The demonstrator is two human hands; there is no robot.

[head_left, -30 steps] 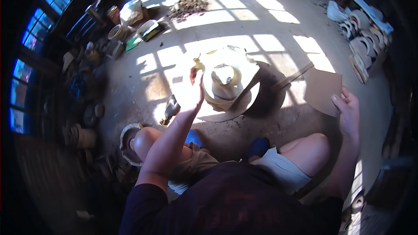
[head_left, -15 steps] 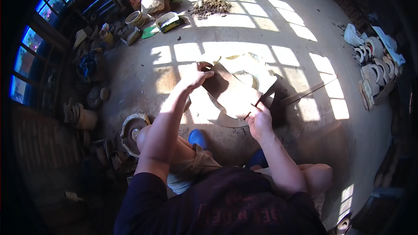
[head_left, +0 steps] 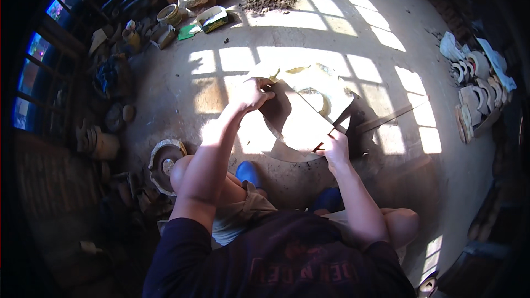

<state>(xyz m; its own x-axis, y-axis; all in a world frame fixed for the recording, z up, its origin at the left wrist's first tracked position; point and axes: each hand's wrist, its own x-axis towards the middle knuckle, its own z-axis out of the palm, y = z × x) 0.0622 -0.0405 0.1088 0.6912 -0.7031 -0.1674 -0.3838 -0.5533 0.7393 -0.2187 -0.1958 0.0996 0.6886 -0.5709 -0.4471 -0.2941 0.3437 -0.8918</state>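
The floor (head_left: 165,77) takes up most of the room, crossed by panes of sunlight. On it a person (head_left: 281,254) in a dark shirt bends forward, knees spread wide. Off to the person's right, well apart, lies a stack of curved pale pieces (head_left: 479,88). In front of the person, low down, is a broad pale form (head_left: 334,91) with a round opening near its middle. Over its near left part hangs a flat brown sheet (head_left: 303,118), stretched at a slant between both hands, one half bright, one corner shaded. The glare there is fierce, and I can't tell whether sheet and form touch. Beyond them sits a heap of brown clods (head_left: 269,1). A round, rough-rimmed basin (head_left: 153,166) stands just beside the left knee.

The left hand (head_left: 258,94) has its thumb and bent fingers clamped on the sheet's far left corner; the right hand (head_left: 334,148) pinches the near right end, fingers closed on it. Smallest of all, a blue shoe (head_left: 248,173) shows below the sheet.
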